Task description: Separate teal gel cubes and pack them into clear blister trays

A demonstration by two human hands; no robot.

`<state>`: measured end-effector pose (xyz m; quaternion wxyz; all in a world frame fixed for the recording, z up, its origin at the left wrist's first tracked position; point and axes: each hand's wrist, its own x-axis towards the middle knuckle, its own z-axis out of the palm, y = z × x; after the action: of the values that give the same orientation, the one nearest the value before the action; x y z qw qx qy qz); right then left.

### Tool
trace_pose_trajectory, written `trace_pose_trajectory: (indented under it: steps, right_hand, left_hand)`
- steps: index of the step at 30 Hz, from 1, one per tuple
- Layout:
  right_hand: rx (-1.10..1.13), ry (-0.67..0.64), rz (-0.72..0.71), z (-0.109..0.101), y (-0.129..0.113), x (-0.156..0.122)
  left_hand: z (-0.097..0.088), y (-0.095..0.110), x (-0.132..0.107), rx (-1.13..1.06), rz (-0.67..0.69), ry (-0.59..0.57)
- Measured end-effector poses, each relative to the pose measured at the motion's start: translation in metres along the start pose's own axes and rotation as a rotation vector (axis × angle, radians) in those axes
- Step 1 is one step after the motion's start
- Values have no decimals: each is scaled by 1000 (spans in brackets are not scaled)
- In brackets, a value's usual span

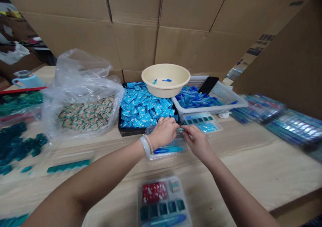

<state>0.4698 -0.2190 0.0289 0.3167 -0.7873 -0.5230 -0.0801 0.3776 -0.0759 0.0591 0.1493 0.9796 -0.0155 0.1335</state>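
My left hand (163,131) and my right hand (196,139) meet over a clear plastic tray (167,149) on the wooden table. Both hands are closed in a pinch on a small teal item (180,130) held between them above the tray's far end. A blue pen-shaped tool (168,149) lies in the tray under my left wrist. A white bangle and a beaded bracelet sit on my left wrist. Right behind my hands is a black box of blue sachets (141,107).
A filled tray (163,201) lies near me. A cream bowl (166,79) rests on the sachets and a white basket (221,96) of blue tools. A clear bag (83,99) of patterned sachets and teal pieces (17,146) lie left. Stacked packs (289,123) lie right. Cardboard walls stand behind.
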Motion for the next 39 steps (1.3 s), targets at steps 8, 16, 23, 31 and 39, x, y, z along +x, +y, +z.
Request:
trace_pose_trajectory:
  steps: [8, 16, 23, 31, 39]
  right_hand:
    - [-25, 6, -25, -1, 0, 0]
    - [-177, -84, -44, -7, -7, 13]
    - [-554, -265, -112, 1, -18, 25]
    - [-538, -360, -187, -3, -21, 27]
    - [-326, -443, -64, -11, -12, 27]
  left_hand:
    - [2, -4, 3, -47, -3, -12]
    - [-5, -13, -20, 21, -70, 40]
    - [0, -10, -27, 92, -52, 24]
    - [2, -10, -27, 115, -70, 25]
    - [5, -11, -28, 122, -47, 63]
